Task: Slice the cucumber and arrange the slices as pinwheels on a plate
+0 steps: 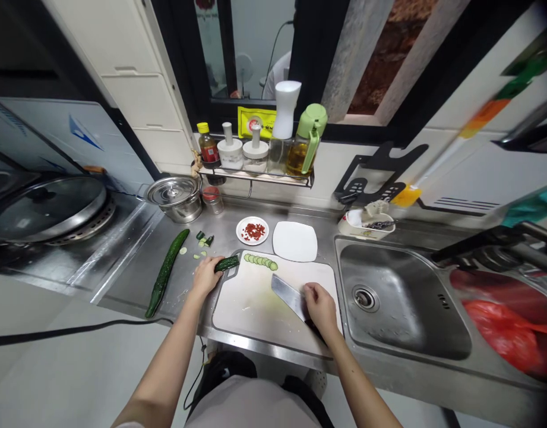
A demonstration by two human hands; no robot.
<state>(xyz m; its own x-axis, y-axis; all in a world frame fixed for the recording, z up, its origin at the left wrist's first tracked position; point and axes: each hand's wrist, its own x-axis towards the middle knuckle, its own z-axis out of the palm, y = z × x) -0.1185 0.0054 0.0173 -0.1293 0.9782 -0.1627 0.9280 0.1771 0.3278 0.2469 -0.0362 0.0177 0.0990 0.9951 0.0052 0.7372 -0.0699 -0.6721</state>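
My left hand (pixel 206 274) is closed around a cut piece of cucumber (pixel 227 263) at the left end of the white cutting board (pixel 255 321). A row of overlapping cucumber slices (pixel 261 261) lies along the board's far edge. On the board's right half lies a kitchen knife (pixel 287 296), its broad blade pointing up and left. My right hand (pixel 321 306) is closed, with its fingers curled above and beside the knife's dark handle. Whatever is between those fingers, if anything, is hidden. A whole cucumber (pixel 167 273) rests on the counter at left.
Behind the board stand a plate of small red pieces (pixel 252 230) and a white square plate (pixel 295 241). Cucumber scraps (pixel 205 239) lie at left, near a lidded steel pot (pixel 177 199). At right is a sink (pixel 402 303). A condiment rack (pixel 259 174) hangs above.
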